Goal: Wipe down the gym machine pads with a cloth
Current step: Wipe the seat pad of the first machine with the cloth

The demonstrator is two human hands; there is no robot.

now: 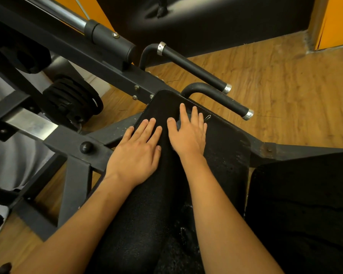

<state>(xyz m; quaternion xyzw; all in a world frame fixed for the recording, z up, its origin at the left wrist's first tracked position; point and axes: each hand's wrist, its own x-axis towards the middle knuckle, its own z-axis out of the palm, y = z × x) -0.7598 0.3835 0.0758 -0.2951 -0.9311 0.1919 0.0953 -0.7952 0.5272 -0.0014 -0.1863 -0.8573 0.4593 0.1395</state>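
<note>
1. The left hand [135,153] lies flat, fingers straight, over the pad's [226,147] left edge.
2. The right hand [188,135], just beside it, presses flat on a dark grey cloth [180,120], which barely shows between thumb and forefinger.
3. Two handles [194,68] jut past the pad's far edge, with open wooden floor [285,86] beyond.

The pad [222,155] has a black, grainy cover, matt, like vinyl. Along its right edge the cover is worn and shows pale specks. Near the pad's far edge a bit of grey cloth [179,123] looks soft and dull. The frame [111,76] is black painted metal, matt and scuffed. The handles [194,68] have matt, rubber-like grips with shiny metal end rings [227,89]. The bar [67,14] is polished metal, glossy. The floor [275,86] shows brown wood grain with a slight sheen.
</note>
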